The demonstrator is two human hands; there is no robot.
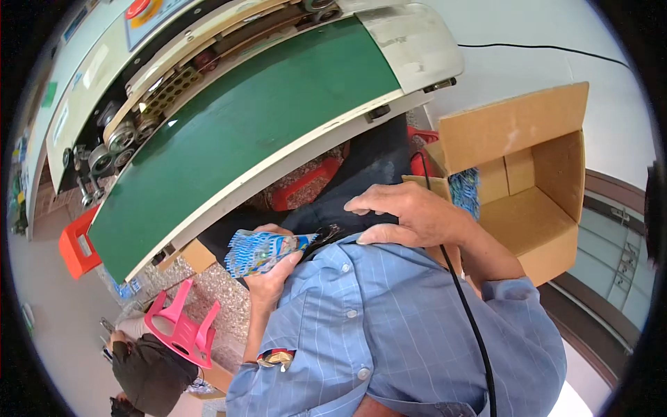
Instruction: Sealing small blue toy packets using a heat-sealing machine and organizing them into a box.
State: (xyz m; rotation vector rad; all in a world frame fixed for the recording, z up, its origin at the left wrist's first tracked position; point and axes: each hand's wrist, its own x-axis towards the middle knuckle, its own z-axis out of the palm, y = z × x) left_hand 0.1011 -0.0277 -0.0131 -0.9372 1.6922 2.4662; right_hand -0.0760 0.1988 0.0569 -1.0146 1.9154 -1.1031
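Note:
My left hand [279, 270] grips a fanned stack of blue printed packets [262, 253], thumb on top and fingers beneath, in front of my shirt. The layered edges spread toward the left. My right hand [406, 214] hovers over my lap, its thumb and fingers apart with nothing between them. Close to the right forearm stands an open cardboard box [531, 215], with a bundle of similar blue packets [464, 192] at its near left side. A flap hides part of that bundle.
A machine with a green conveyor belt [257, 115] spans the space ahead, its rollers [119, 139] along the far side. A black cable [464, 299] runs down past my right arm. At the lower left are a pink stool [182, 330] and another person [153, 372] in dark clothing.

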